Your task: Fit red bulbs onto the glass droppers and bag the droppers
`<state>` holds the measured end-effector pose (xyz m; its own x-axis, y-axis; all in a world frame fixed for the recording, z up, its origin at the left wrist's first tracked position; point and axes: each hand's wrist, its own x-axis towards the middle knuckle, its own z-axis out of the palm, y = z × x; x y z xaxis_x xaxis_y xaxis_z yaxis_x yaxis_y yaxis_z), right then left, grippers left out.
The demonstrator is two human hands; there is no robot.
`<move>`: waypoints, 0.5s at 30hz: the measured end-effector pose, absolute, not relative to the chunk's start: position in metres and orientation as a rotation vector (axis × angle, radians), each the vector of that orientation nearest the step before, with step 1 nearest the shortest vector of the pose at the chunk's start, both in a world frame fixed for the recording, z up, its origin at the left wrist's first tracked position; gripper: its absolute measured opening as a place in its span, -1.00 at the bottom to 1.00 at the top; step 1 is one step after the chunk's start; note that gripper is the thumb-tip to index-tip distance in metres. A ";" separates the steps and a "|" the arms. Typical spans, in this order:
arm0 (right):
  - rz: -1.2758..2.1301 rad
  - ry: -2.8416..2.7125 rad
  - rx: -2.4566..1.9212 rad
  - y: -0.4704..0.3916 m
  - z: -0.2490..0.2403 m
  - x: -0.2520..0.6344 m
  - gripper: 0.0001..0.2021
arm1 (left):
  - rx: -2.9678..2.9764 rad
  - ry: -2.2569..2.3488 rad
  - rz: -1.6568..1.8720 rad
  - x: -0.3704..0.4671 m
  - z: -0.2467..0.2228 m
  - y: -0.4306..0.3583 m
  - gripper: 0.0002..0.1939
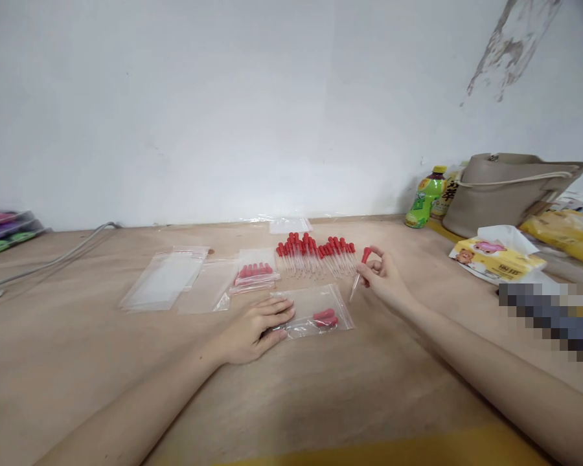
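My left hand [262, 325] lies with its fingers stretched out over the left end of a clear zip bag [304, 304]. Inside that bag, toward its right end, are a couple of droppers with red bulbs [326, 317]. Pinched in the fingers of my right hand [381, 277] is a glass dropper [355, 285], its red bulb up and its thin tip slanting down to the left, just right of the bag. Behind the bag lies a pile of red-bulbed droppers [304, 249], tips toward me. Left of the pile sit filled bags of droppers [255, 273].
Flat bags [168, 278] lie to the left, near a grey cable [72, 249] and a colourful packet [7, 230]. At the right stand a green bottle [425, 200], a grey bag [500, 197] and a yellow tissue pack [498, 259]. A wall [223, 116] closes off the back.
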<state>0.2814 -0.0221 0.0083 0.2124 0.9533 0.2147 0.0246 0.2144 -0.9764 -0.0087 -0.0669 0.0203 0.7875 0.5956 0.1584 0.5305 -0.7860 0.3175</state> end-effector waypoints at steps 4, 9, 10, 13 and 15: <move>0.871 -1.108 -1.136 -0.031 0.002 0.275 -0.37 | 2.724 0.876 0.362 -0.009 0.021 -0.067 -0.57; 1.142 -0.913 -1.073 -0.044 0.000 0.259 -0.62 | 2.711 0.889 0.395 -0.009 0.021 -0.069 -0.53; 1.202 -0.899 -1.067 -0.046 0.001 0.258 -0.67 | 2.703 0.890 0.409 -0.009 0.022 -0.069 -0.51; 1.302 -1.015 -1.108 -0.050 0.001 0.262 -0.75 | 2.692 0.897 0.439 -0.009 0.022 -0.070 -0.48; 1.333 -1.189 -1.173 -0.051 0.001 0.268 -0.76 | 2.698 0.907 0.438 -0.009 0.022 -0.070 -0.48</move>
